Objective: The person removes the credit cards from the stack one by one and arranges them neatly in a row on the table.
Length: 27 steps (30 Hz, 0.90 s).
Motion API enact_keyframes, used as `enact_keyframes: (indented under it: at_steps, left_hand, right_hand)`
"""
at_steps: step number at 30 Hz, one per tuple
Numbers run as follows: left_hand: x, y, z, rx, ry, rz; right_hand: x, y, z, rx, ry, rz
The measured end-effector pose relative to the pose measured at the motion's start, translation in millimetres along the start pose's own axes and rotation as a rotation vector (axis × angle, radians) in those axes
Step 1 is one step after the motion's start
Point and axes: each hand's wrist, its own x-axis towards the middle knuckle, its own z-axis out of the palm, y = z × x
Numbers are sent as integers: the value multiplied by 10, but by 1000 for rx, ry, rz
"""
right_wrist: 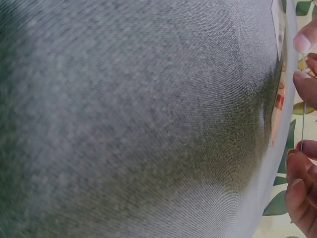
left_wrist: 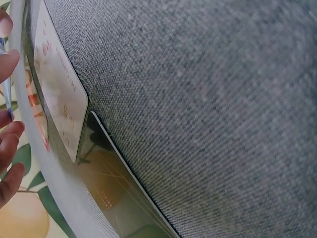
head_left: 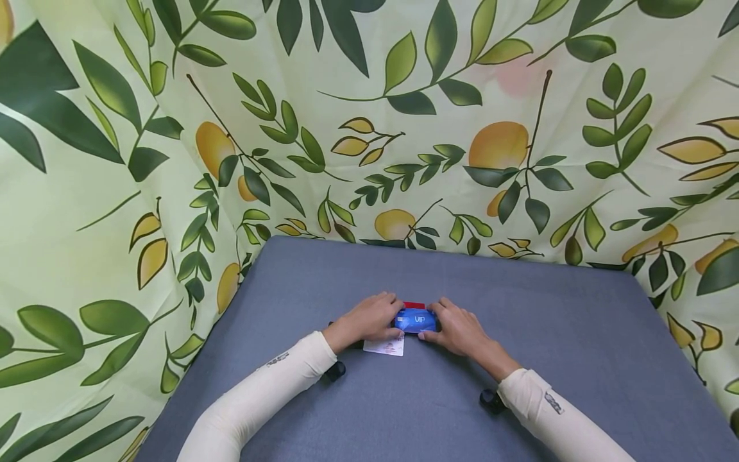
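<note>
In the head view, both hands meet at the centre of the frame, slightly below the middle, over a grey-blue cloth-covered table (head_left: 548,333). The left hand (head_left: 369,319) and the right hand (head_left: 458,328) hold a blue card marked "VIP" (head_left: 417,319) between them, each hand pinching one short end with curled fingers and thumb; the card sits just above the table surface. A red card (head_left: 414,305) shows as a narrow strip directly behind the upper edge of the blue card, touching or nearly touching it; the exact contact cannot be determined. A white card (head_left: 385,347) lies flat on the table just below the left hand, partly covered by it. The left wrist view shows the white card (left_wrist: 58,94) in the upper left of the frame, lying on the weave of the table (left_wrist: 208,109), with fingertips (left_wrist: 11,144) at the far left edge. The right wrist view shows fingertips (right_wrist: 304,84) at the right edge gripping a thin card seen edge-on. Both forearms wear cream sleeves (head_left: 254,398). A leaf-and-lemon printed curtain (head_left: 369,115) encloses the table on the upper, left and right sides of the frame. No container is visible in any view.
</note>
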Motion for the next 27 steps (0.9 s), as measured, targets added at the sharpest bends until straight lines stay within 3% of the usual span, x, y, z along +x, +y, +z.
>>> enact_keyframes:
  at_steps: [27]
  left_hand:
    - [-25,64,36,-35,-11,-21]
  right_hand:
    - [-44,27,19,-5,-10,11]
